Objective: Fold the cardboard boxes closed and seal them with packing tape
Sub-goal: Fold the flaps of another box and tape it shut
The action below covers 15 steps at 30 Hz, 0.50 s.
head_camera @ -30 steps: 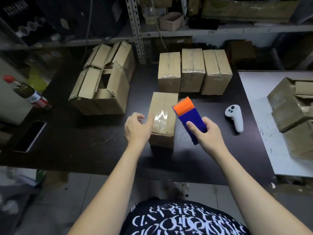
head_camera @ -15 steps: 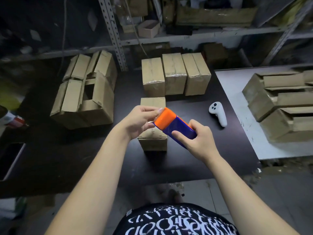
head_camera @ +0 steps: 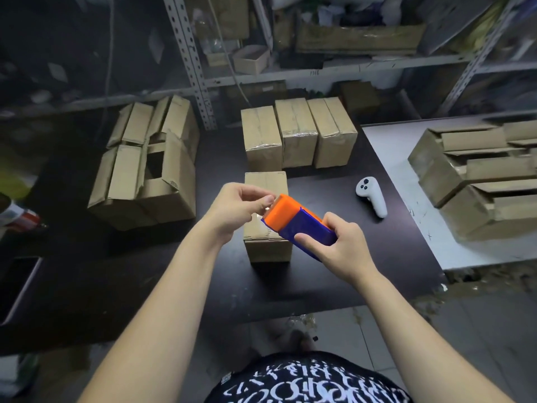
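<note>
A small closed cardboard box (head_camera: 267, 245) stands on the dark table (head_camera: 174, 286) right in front of me, partly hidden by my hands. Above it my right hand (head_camera: 338, 245) grips a blue tape dispenser with an orange head (head_camera: 296, 221). My left hand (head_camera: 238, 207) pinches at the orange end with thumb and fingertips; whether tape is between them I cannot tell. Three taped boxes (head_camera: 296, 135) stand in a row behind. Two boxes with loose flaps (head_camera: 145, 170) sit at the left.
A white handheld controller (head_camera: 373, 196) lies right of the box. Several flap-open boxes (head_camera: 476, 181) rest on a white table (head_camera: 406, 228) at the right. Metal shelving (head_camera: 319, 71) with clutter stands behind. A bottle (head_camera: 17, 213) and a phone (head_camera: 17, 286) lie at the left edge.
My left hand left the box top and came up to the dispenser's orange end. My right hand brought the dispenser over the box. My view shifted left.
</note>
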Motion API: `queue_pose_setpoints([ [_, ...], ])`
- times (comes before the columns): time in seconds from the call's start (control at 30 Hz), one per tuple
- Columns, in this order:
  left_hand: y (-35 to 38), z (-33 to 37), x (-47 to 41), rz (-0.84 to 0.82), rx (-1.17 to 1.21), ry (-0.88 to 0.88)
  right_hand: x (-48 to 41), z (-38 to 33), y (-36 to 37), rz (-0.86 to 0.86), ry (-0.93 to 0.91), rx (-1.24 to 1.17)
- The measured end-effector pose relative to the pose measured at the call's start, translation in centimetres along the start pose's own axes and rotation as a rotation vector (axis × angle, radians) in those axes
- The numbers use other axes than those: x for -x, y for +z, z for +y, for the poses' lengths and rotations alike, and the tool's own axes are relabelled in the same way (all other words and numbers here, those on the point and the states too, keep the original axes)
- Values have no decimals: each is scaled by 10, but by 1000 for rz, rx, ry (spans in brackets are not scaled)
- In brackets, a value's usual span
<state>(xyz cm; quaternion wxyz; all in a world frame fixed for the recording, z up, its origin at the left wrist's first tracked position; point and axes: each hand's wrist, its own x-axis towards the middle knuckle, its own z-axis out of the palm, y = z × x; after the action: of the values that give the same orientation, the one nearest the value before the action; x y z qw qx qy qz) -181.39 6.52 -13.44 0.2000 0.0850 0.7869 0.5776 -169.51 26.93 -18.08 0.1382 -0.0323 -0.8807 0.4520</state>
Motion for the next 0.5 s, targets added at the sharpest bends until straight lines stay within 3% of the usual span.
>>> queue_pose_setpoints([
  [0.13,4,5,0,100,-94,199,-1,1,6,-7,25,2],
  [0.3,-6,8,-5,268,-65,293,6,32,1,-12,138,103],
  [0.5,-9,12,-3,224,-193,383,16,60,0,-49,323,237],
])
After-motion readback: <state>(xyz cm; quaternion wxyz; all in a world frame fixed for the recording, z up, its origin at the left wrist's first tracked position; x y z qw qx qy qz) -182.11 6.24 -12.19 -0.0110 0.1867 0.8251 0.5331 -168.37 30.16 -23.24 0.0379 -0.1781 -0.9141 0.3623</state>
